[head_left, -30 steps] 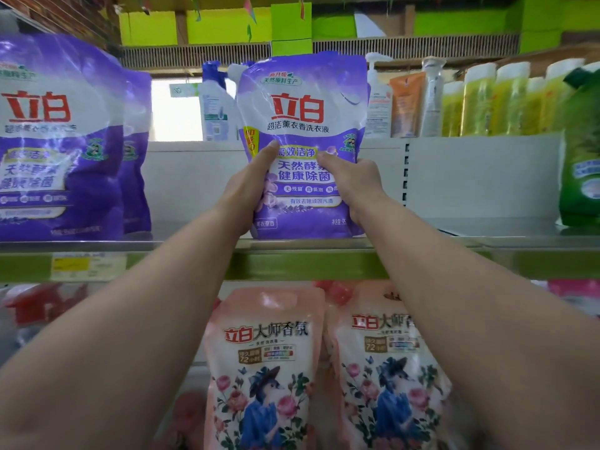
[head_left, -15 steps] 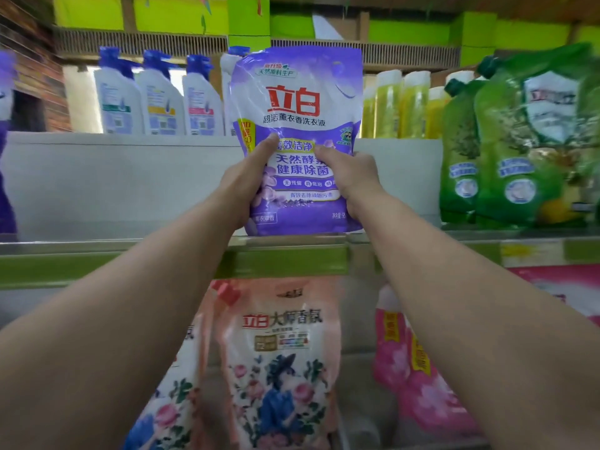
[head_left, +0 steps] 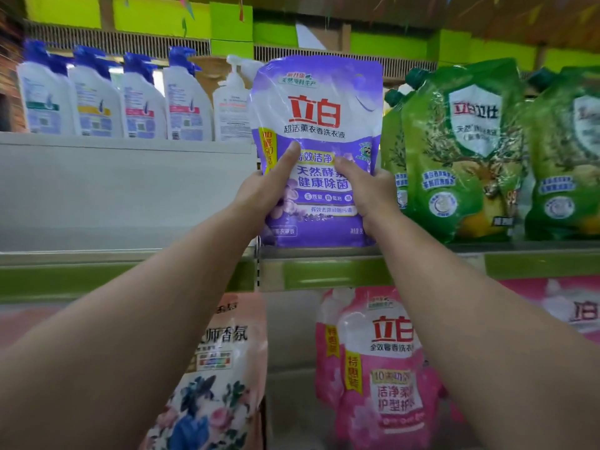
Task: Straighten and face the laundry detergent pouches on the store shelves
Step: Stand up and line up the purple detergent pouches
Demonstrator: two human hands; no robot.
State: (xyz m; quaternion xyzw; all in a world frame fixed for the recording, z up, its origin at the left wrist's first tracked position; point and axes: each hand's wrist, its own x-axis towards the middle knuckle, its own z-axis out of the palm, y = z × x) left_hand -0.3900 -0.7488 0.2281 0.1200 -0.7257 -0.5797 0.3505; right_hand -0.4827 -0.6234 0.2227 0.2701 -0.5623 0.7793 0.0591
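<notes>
A purple and white detergent pouch stands upright, label toward me, its base at the front of the upper shelf. My left hand grips its left edge with the thumb across the label. My right hand grips its right edge the same way. Green detergent pouches stand right beside it on the same shelf.
White bottles with blue caps line a ledge behind the bare left part of the upper shelf. On the shelf below stand a peach floral pouch and pink pouches. A green price rail runs along the shelf front.
Both hands have carried the purple pouch rightward along the upper shelf, from near other purple pouches to just left of the green pouches. My grip is unchanged.
</notes>
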